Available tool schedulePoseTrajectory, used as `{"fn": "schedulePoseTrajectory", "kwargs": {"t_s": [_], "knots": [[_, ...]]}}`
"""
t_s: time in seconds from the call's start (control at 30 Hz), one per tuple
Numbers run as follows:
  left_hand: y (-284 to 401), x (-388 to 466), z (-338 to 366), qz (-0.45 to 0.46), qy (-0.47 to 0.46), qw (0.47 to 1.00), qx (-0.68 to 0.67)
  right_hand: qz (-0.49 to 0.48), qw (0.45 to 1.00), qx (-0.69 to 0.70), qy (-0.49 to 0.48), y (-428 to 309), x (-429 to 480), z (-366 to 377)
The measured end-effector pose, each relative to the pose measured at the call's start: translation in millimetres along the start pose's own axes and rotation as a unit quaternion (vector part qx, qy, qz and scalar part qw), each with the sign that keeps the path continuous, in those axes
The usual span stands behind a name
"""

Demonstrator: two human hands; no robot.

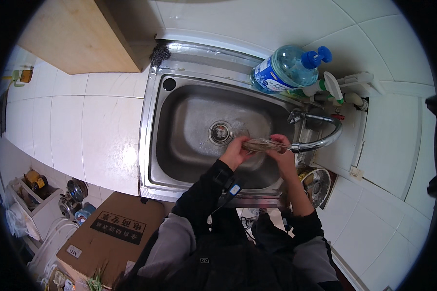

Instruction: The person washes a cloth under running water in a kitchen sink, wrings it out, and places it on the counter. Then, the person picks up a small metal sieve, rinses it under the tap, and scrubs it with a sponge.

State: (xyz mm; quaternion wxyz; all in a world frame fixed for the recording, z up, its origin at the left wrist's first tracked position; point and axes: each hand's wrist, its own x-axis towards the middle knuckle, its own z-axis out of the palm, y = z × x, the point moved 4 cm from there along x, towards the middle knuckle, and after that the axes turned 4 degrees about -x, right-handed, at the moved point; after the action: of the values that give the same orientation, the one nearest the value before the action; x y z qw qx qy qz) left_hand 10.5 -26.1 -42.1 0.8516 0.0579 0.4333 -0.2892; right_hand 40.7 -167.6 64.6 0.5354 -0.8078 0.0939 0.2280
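Both hands are over the right part of a stainless steel sink [189, 109]. Between them they hold a brownish, wet, shiny bundle [264, 144] that looks like chopsticks or something wrapped in clear film; its exact kind cannot be told. My left hand [237, 151] grips its left end, and my right hand [281, 149] its right end. The chrome gooseneck faucet [324, 140] has its spout right beside my right hand, and water runs over the bundle. Left of my left hand lies the round drain strainer [220, 133], with wet steel about it.
Behind the sink stand a blue pump bottle of detergent [282, 72] and a spray bottle [331, 87]. A dark scouring pad [161, 54] lies at the rear left corner. White tiled counter [109, 127] extends leftward, a cardboard box [120, 232] below it. Right of the sink sits a round metal container [317, 187].
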Motion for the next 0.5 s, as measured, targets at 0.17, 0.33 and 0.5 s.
{"fn": "schedulePoseTrajectory", "kwargs": {"t_s": [0.17,0.33,0.5], "knots": [[-10.8,-21.1,17.1,-0.051,-0.034,0.996,-0.057,0.039,0.954,0.295,0.030,34.2,33.3,13.1],[-15.2,-40.8,41.3,-0.123,-0.142,0.972,-0.143,0.235,0.825,0.499,-0.118,44.6,43.1,51.7],[-18.0,-39.7,30.2,-0.110,-0.127,0.985,0.039,0.209,0.901,0.359,-0.124,34.1,55.7,48.7]]}}
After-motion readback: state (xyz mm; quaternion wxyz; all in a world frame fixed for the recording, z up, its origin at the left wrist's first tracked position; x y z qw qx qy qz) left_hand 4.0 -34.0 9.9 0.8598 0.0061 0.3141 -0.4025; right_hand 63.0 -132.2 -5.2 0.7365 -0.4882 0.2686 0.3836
